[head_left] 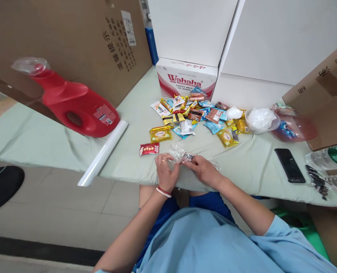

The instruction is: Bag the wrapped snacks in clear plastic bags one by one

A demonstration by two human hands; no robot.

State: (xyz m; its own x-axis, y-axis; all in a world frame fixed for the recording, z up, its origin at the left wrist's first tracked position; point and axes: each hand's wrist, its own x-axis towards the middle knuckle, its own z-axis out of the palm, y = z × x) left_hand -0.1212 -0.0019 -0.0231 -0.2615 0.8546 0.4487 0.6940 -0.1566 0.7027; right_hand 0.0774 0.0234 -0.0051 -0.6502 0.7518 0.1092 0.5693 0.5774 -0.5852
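At the table's near edge, both hands are at a piece of crinkled clear plastic film (176,151). My left hand (166,172) has its fingers bent and closed at the film's left side. My right hand (205,170) pinches a small dark-and-white packet (188,157) that lies in the film; the fingers partly hide it. A red packet (149,149) lies just beyond my left hand, with a yellow packet (160,134) behind it. Farther back is a heap of mixed snack packets (195,110) in blue, brown, yellow and white.
A red jug (80,106) and a white roll (103,153) are on the left. Behind the heap stands a Wahaba carton (187,81). To the right are a bowl with white plastic (262,119), a translucent red bowl (299,131), a phone (289,165) and a bottle (333,156).
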